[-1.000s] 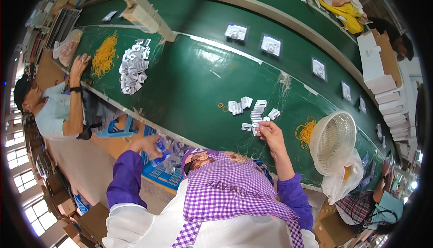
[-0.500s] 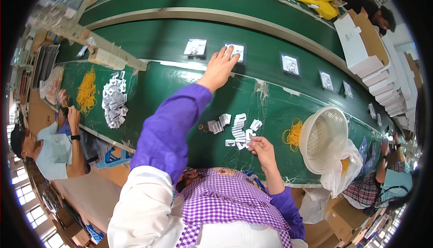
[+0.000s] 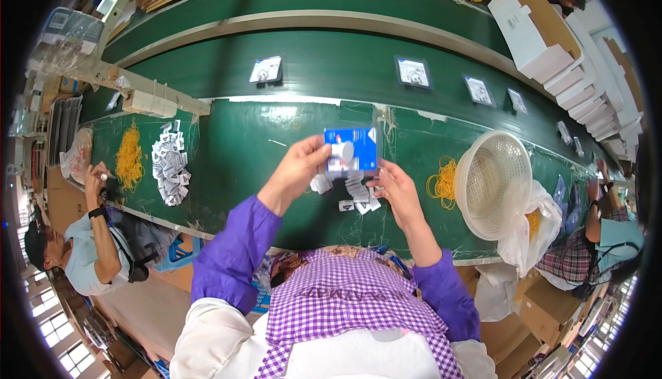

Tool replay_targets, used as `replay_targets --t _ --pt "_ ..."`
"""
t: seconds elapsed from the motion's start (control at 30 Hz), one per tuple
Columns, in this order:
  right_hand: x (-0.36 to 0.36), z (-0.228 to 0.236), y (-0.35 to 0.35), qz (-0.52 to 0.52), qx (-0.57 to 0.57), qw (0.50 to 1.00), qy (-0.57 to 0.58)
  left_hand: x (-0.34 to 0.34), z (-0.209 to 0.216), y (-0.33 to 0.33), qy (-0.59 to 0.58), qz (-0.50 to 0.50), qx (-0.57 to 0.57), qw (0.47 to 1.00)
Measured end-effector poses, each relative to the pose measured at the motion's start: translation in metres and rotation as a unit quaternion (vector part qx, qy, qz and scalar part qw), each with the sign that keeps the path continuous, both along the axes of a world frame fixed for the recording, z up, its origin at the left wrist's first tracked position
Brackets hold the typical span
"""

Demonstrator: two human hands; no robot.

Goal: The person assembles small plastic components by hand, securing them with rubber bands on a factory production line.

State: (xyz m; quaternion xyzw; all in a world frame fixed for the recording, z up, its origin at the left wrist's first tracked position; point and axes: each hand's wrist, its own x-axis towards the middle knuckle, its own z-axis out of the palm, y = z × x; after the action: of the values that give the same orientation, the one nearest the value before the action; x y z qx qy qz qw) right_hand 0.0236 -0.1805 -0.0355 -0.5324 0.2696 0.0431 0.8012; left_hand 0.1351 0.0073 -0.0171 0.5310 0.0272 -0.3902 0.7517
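Note:
My left hand [image 3: 298, 169] grips the left edge of a flat blue blister pack [image 3: 358, 146] with a white round shape on its face. The pack is held over the green bench. At its lower right corner my right hand [image 3: 398, 191] has its fingers curled in a pinch; whether they hold a slip or the pack's edge cannot be made out. Just below the pack lie small folded white paper slips [image 3: 356, 189], partly hidden by it. Farther off, another flat pack [image 3: 266, 70] lies on the green conveyor belt [image 3: 331, 58].
Yellow rubber bands [image 3: 443, 183] lie beside a white plastic basket [image 3: 493, 186] on the right. A larger slip pile [image 3: 169, 165] and more rubber bands [image 3: 129, 156] lie left, near a seated co-worker [image 3: 96, 241]. White boxes [image 3: 545, 48] stand at the far right. A post [image 3: 152, 103] crosses the left side.
My left hand has taken a pack from the belt and drawn it back toward me, its blue face now showing. My right hand has risen from the slips to the pack. Packs on the belt have shifted left.

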Motion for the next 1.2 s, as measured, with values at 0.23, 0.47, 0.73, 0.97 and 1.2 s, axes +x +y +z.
replay_targets --t 0.23,0.47,0.73,0.97,1.2 --pt "-0.026 0.002 0.039 0.06 0.019 0.998 -0.013 -0.076 -0.008 0.032 0.088 0.06 -0.034 0.994" --pt "-0.066 -0.02 0.072 0.123 0.027 0.992 -0.006 -0.14 -0.015 0.058 0.016 0.107 0.107 0.988" --pt "-0.048 -0.021 0.045 0.215 -0.085 0.972 -0.037 -0.147 -0.032 0.074 0.017 0.123 0.059 0.991" --pt "-0.004 -0.052 -0.038 0.247 -0.662 0.69 -0.157 -0.136 -0.023 0.068 0.043 0.111 0.021 0.993" --pt "-0.016 -0.053 -0.055 0.257 -0.645 0.71 -0.119 -0.135 -0.016 0.066 0.062 0.107 -0.07 0.99"
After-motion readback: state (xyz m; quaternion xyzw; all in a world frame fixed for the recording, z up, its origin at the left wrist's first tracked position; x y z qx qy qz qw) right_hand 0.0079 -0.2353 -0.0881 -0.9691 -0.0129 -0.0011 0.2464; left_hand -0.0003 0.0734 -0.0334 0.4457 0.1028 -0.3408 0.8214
